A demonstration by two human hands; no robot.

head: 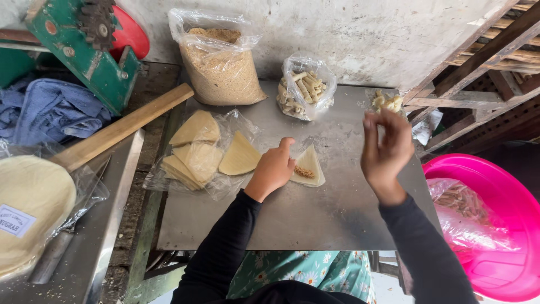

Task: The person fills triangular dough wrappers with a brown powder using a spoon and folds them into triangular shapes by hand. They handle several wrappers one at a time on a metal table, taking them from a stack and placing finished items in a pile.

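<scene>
Left fingers [288, 147] on filled wrapper [309, 166]

Both hands, left hand [274, 169] and right hand [385, 147], are bare, no gloves or rings showing. Long black sleeves [225, 247] down to the wrists, plus a teal floral-print garment [306, 273].

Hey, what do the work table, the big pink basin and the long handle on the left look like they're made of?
Work table: sheet metal, probably stainless steel, going by its dull grey sheen and soft reflections. Pink basin: likely plastic, since it is glossy, uniformly bright and has a moulded rim. Long handle: bare wood, pale tan with visible grain and squared edges. The left hand rests on a triangular wrapper, seemingly thin dough.
</scene>
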